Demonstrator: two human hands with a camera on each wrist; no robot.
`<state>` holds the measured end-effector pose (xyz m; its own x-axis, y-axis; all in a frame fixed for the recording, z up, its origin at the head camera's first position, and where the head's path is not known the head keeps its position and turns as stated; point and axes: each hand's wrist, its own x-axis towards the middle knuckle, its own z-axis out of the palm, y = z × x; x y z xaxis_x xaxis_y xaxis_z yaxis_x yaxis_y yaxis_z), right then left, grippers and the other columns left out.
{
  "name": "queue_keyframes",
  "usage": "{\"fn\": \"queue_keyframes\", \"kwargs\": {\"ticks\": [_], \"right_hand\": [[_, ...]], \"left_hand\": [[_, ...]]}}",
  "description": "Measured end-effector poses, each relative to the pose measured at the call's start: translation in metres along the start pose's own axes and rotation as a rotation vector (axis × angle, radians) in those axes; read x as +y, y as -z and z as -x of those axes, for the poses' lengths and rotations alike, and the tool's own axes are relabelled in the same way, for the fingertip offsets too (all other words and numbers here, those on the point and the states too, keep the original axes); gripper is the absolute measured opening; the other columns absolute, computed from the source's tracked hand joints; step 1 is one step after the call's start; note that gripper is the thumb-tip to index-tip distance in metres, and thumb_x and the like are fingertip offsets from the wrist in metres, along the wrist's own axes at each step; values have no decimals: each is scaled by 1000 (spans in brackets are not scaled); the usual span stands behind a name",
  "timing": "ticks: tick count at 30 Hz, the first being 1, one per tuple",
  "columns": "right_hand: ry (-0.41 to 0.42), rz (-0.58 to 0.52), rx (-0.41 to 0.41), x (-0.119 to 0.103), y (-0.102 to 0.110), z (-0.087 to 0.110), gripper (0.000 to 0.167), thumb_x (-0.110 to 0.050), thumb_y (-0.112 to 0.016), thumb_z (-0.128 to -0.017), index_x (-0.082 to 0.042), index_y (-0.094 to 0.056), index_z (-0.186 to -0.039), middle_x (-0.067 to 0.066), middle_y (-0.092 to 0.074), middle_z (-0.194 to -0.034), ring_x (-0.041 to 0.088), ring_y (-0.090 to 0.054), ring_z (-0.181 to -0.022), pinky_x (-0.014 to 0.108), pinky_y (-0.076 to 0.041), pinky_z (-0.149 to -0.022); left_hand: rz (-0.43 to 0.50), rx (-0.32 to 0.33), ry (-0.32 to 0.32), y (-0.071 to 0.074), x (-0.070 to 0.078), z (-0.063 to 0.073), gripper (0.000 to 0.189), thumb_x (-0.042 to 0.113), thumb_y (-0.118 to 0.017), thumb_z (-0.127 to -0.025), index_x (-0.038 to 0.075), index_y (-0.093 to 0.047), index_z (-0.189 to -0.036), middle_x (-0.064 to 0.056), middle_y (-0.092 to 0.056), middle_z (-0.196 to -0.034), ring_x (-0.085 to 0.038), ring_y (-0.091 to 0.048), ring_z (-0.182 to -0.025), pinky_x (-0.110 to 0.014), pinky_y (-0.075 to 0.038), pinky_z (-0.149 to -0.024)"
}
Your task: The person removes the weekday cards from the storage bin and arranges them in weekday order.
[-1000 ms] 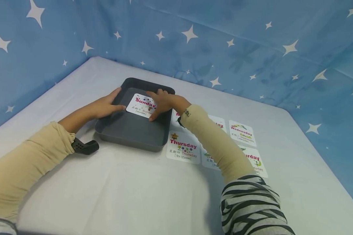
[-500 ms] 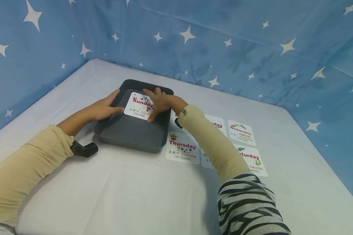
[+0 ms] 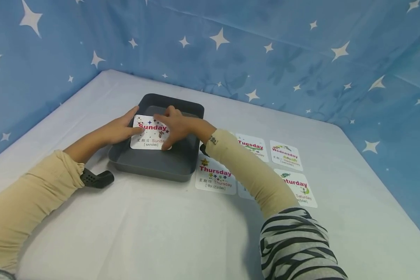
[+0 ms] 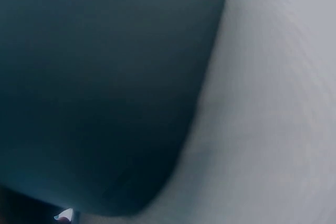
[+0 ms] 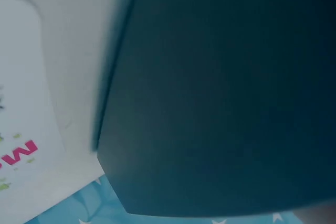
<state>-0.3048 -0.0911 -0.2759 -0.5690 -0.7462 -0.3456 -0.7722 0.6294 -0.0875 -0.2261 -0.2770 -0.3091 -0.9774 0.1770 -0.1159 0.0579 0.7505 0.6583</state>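
Note:
In the head view a white "Sunday" card (image 3: pixel 150 133) lies over the left part of a dark grey tray (image 3: pixel 154 163), its left edge at the tray's left wall. My right hand (image 3: pixel 176 126) holds the card's right part, forefinger at the upper edge and thumb at the lower. My left hand (image 3: pixel 117 129) is at the tray's left side, forefinger stretched out and thumb lying over the card's left part. What its other fingers touch is hidden. The left wrist view is mostly the dark tray wall (image 4: pixel 105 77); the right wrist view shows the tray's outside (image 5: pixel 210 103).
Cards for Tuesday (image 3: pixel 251 147), Wednesday (image 3: pixel 286 155), Thursday (image 3: pixel 215 175) and Saturday (image 3: pixel 302 190) lie right of the tray, partly under my right forearm. Another card (image 5: pixel 21 103) shows in the right wrist view. A starry blue cloth (image 3: pixel 266 66) stands behind the white tabletop (image 3: pixel 168 221).
My right hand has moved left with the Sunday card, which has turned slightly and now lies under my left thumb. The left hand and tray have hardly moved.

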Motion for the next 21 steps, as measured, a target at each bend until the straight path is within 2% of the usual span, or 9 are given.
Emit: {"fn": "queue_keyframes", "kwargs": {"ticks": [7,11,15,18,21], "right_hand": [[-13,65,34,-7,-8,11,110,-59,-72,-64,-20,-12,-148,8,-21,-134,18,-26,-115,28,-34,-93],[-22,203,97,-22,-11,17,107,-64,-66,-67,-19,-13,-148,8,-21,-137,17,-27,-115,26,-34,-97],[-42,333,193,-32,-9,27,106,-67,-62,-67,-21,-13,-148,7,-20,-141,17,-27,-119,26,-31,-102],[-68,328,262,-30,-7,40,104,-65,-65,-66,-23,-16,-148,6,-21,-143,18,-27,-123,26,-29,-104],[-103,256,308,-16,-7,65,102,-60,-69,-66,-27,-17,-147,4,-21,-144,18,-25,-127,28,-29,-106]], "left_hand": [[0,-24,-25,-1,-1,-2,86,37,-45,-94,3,16,-144,-27,8,-149,-48,-3,-135,-63,-8,-106],[2,-23,-14,0,-11,1,86,39,-44,-94,5,18,-144,-26,10,-149,-49,-1,-135,-65,-8,-105],[12,-23,-2,5,-21,7,87,42,-43,-93,7,20,-143,-26,13,-149,-50,3,-134,-67,-6,-103],[8,-21,10,9,-27,10,88,43,-43,-93,6,20,-143,-27,15,-148,-50,6,-134,-67,-5,-103],[-15,-24,15,10,-28,10,89,45,-42,-93,6,21,-142,-27,17,-147,-51,7,-133,-67,-4,-103]]}}
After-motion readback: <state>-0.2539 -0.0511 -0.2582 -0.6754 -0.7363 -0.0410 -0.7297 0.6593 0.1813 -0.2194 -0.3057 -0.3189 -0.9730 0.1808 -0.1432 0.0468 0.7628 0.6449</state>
